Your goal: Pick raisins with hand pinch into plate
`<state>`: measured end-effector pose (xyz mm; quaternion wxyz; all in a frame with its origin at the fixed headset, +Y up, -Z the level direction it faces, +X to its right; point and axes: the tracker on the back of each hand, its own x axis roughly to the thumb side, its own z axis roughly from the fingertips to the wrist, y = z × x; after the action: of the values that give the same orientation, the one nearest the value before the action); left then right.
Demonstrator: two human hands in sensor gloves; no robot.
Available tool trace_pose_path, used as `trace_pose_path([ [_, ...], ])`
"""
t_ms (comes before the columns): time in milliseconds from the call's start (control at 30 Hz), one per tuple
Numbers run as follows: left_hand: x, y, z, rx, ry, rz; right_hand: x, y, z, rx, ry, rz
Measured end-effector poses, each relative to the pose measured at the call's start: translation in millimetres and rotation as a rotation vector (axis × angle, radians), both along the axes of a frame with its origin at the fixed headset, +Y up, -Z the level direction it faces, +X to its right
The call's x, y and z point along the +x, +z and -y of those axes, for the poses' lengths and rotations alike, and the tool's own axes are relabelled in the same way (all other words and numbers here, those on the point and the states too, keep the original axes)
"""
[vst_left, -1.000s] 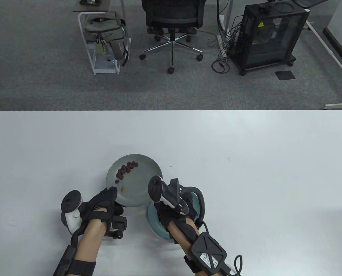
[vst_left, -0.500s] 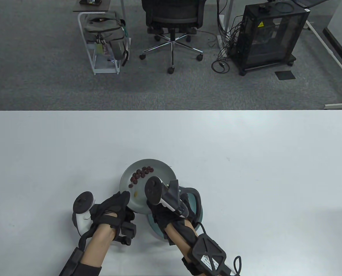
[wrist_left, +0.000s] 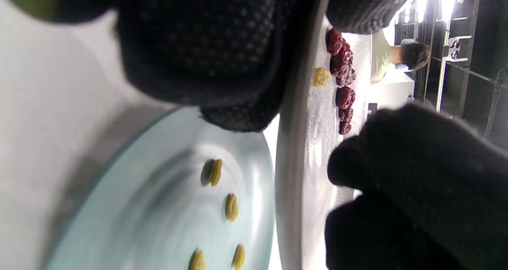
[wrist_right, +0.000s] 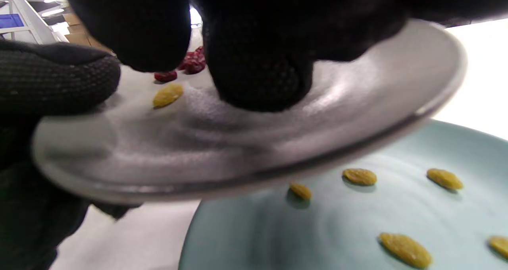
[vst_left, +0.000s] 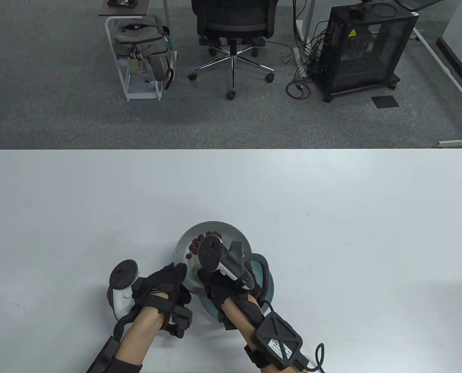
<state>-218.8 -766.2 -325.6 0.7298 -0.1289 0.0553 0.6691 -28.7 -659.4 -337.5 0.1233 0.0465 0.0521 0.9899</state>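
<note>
currently the left hand (vst_left: 165, 285) grips the near rim of the round grey plate (vst_left: 231, 231), held above the pale blue round plate (wrist_right: 397, 210). dark red raisins (wrist_left: 342, 69) and one yellow raisin (wrist_right: 168, 95) lie on the grey plate; more yellow raisins (wrist_right: 405, 249) lie on the blue plate. right hand (vst_left: 225, 285) fingertips (wrist_right: 258, 75) are bunched over the grey plate; whether they pinch anything cannot be told.

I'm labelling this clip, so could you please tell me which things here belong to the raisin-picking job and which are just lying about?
Job: yellow raisins, light blue plate, grey plate, left hand, right hand.
Lying about: office chair, backpack, black cabinet.
</note>
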Motion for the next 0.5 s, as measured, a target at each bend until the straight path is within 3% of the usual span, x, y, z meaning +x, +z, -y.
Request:
trace_pose_path([
  [500, 13.0, 3.0, 4.1, -0.019, -0.026, 0.043, -3.6, -9.5, 13.9, -0.041, 0.048, 0.044],
])
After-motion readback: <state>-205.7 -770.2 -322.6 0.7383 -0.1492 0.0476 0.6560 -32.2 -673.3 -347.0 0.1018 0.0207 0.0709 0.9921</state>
